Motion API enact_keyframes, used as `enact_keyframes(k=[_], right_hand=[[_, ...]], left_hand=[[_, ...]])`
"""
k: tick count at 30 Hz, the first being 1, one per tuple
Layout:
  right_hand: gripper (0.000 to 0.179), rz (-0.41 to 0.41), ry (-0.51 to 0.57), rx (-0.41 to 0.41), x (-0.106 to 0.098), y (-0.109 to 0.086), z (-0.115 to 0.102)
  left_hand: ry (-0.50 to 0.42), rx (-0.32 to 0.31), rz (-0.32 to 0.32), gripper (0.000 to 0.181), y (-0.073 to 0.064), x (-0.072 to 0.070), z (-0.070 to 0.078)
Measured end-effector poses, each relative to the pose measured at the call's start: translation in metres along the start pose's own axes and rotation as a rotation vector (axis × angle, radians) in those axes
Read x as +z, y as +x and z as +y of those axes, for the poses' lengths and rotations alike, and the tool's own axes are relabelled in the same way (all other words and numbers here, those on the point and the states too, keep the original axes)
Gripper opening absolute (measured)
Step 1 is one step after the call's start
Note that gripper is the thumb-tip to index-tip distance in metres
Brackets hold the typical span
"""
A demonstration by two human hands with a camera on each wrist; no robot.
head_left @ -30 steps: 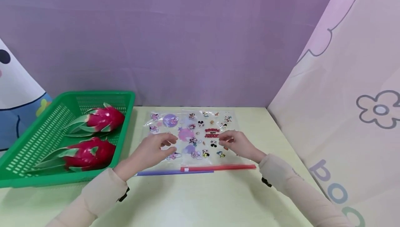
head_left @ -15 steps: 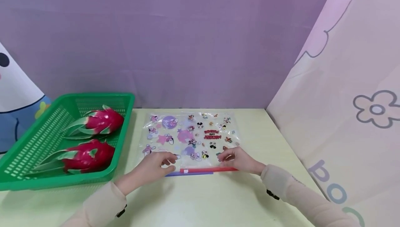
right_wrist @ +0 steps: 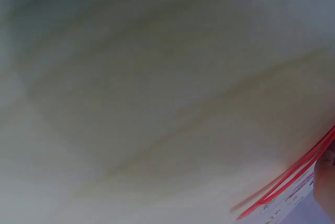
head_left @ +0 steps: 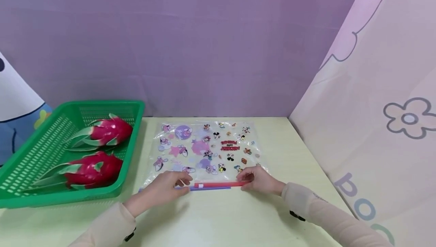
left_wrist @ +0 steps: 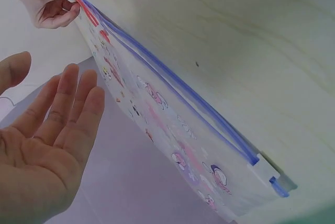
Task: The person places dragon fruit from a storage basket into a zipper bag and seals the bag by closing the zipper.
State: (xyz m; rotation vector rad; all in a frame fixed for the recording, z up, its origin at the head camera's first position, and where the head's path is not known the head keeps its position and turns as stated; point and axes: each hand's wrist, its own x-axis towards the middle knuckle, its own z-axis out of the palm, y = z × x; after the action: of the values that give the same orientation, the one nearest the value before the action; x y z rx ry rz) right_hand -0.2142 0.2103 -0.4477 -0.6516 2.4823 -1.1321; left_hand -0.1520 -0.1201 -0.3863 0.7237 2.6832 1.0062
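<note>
Two clear zip bags printed with cartoon figures lie flat and overlapping on the table. The red-zip bag is at the right, the blue-zip bag at the left. My right hand pinches the red zip strip near its right part; the left wrist view shows this pinch too. Loosely spread, the fingers of my left hand hover by the blue zip strip and hold nothing. A white slider sits near one end of the blue strip.
To the left stands a green plastic basket with two red dragon fruits, the farther dragon fruit and the nearer dragon fruit. A purple cloth hangs behind the table, and a printed pale cloth rises at the right.
Both hands have come down toward the near edge of the bags. My right hand now grips the red zip strip, which it did not touch a second ago.
</note>
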Motion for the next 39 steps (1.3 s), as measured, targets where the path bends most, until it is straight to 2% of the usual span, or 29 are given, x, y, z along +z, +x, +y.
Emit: enact_keyframes(k=[4, 8, 17, 23, 30, 35, 39], right_hand=[[0.027, 0.004, -0.033, -0.003, -0.001, 0.001, -0.001], [0.024, -0.005, -0.016, -0.002, -0.003, -0.002, -0.005], [0.016, 0.003, -0.032, -0.003, -0.004, 0.000, 0.000], [0.015, -0.008, -0.065, -0.052, -0.004, 0.003, -0.001], [0.008, -0.001, -0.157, -0.118, -0.005, 0.009, -0.004], [0.009, 0.013, -0.180, -0.126, -0.005, 0.010, -0.010], [0.010, 0.048, -0.142, -0.131, -0.004, 0.010, -0.016]], left_hand=[[-0.007, 0.001, -0.004, 0.031, 0.001, 0.002, 0.001], [-0.014, 0.001, -0.016, 0.031, 0.002, 0.004, 0.000], [-0.020, 0.013, -0.015, 0.030, 0.003, 0.012, -0.009], [-0.040, 0.003, -0.018, 0.030, 0.002, 0.014, -0.011], [-0.031, -0.004, -0.036, 0.030, 0.003, 0.013, -0.010], [-0.040, -0.024, -0.014, 0.026, 0.006, 0.009, -0.005], [-0.030, -0.082, 0.038, 0.022, 0.009, 0.007, -0.003]])
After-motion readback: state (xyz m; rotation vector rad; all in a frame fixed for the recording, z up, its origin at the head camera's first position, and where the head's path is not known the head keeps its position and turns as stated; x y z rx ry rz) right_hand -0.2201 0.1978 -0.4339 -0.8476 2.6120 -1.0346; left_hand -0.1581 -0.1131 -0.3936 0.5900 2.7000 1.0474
